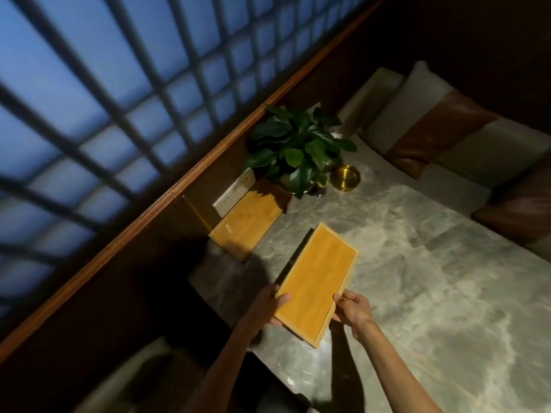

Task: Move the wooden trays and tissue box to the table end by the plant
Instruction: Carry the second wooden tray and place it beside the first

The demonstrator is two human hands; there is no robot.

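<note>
Both hands' fingers (284, 297) gripping wooden tray (317, 283) over table (417, 293), 2nd tray (246, 223) nr plant (298, 144)

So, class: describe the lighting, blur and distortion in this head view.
Head view: dim room, warm light on the held tray and marble table; the hands cast dark shadows; the window grid is blurred and bowed by the wide lens; corners fall into black.

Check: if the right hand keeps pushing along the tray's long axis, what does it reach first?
Probably bare marble table first. The right hand and held tray aim at the plant, with the gold bowl just right of that line. Depth is unclear.
</note>
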